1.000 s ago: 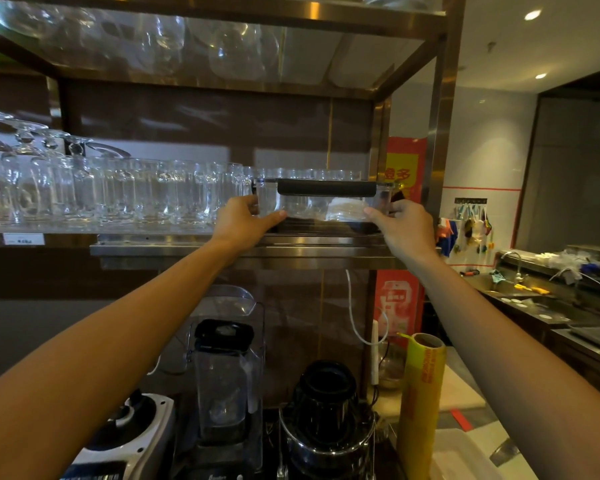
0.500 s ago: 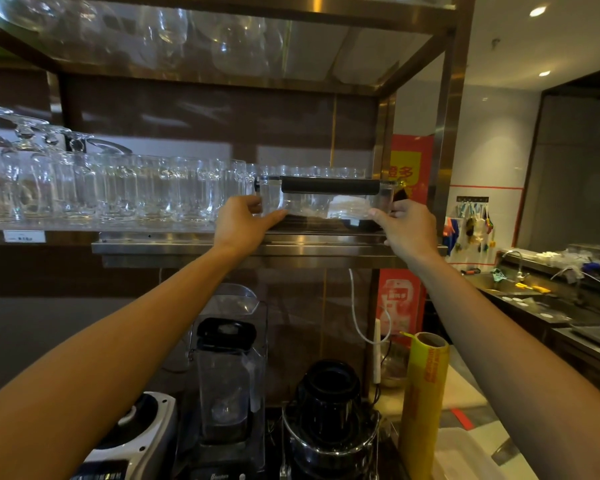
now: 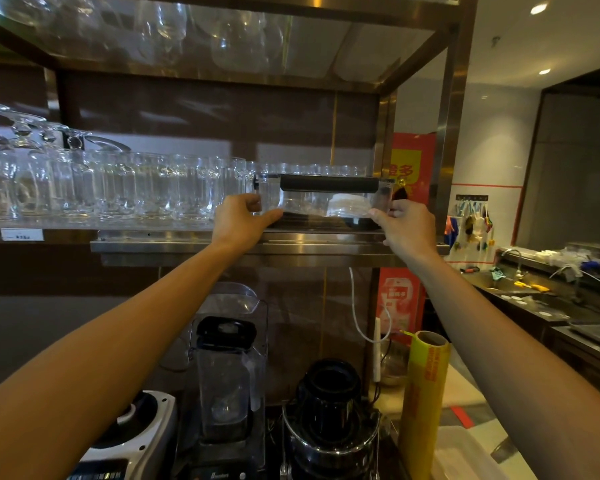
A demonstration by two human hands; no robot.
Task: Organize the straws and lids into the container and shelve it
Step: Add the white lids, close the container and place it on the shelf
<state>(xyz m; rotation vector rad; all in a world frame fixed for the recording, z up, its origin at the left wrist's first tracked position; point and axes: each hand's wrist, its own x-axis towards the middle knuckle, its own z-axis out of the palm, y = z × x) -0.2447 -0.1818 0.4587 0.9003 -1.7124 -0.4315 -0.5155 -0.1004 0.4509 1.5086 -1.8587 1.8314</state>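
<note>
Clear container [image 3: 326, 202] with black handle on the steel shelf [image 3: 291, 249], right of the rows of glasses [image 3: 118, 185], left hand [image 3: 239, 220] gripping its left end, right hand [image 3: 407, 225] gripping its right end

A: Body?
B: Two arms, left hand [image 3: 240, 220] and right hand [image 3: 407, 225], both bare.
A: Sleeves, gloves?
B: Forearms bare to the frame edge. Wrists and fingers [image 3: 378, 213] plain.
</note>
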